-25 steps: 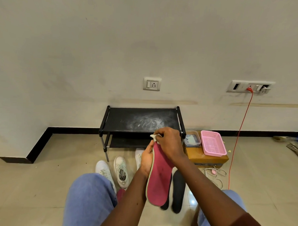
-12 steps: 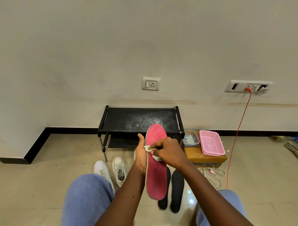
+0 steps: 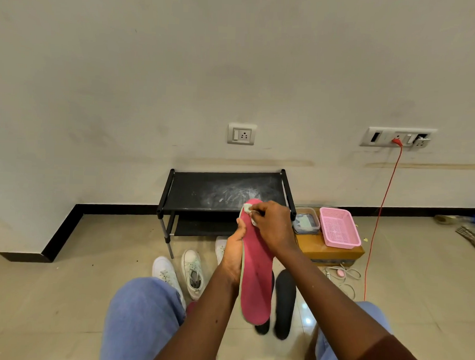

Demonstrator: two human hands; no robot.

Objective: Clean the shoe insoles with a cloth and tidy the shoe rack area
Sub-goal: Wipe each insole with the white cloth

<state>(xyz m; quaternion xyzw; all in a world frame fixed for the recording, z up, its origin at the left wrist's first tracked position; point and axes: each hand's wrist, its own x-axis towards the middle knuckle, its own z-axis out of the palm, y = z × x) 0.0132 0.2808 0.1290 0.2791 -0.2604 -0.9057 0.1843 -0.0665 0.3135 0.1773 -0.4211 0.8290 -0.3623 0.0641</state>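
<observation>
A long pink insole (image 3: 255, 284) stands on end in front of me. My left hand (image 3: 232, 254) grips its left edge about midway up. My right hand (image 3: 274, 225) pinches a small pale cloth (image 3: 248, 209) and presses it against the top of the insole. Two black insoles (image 3: 284, 304) lie on the floor behind it, partly hidden. The black two-tier shoe rack (image 3: 225, 191) stands against the wall, its top shelf smeared with white dust. A pair of white sneakers (image 3: 182, 271) sits on the floor before the rack, and a third white shoe (image 3: 220, 245) peeks out beside my left hand.
Right of the rack, a pink basket (image 3: 339, 227) and a clear box (image 3: 306, 223) rest on a brown carton (image 3: 330, 252). A red cable (image 3: 378, 221) drops from the wall socket to the floor, by a white cord tangle (image 3: 342, 274). My blue-jeaned knees fill the bottom.
My right hand with the cloth slid down the insole to its middle, then back up to the top end. The left hand kept its grip throughout.
</observation>
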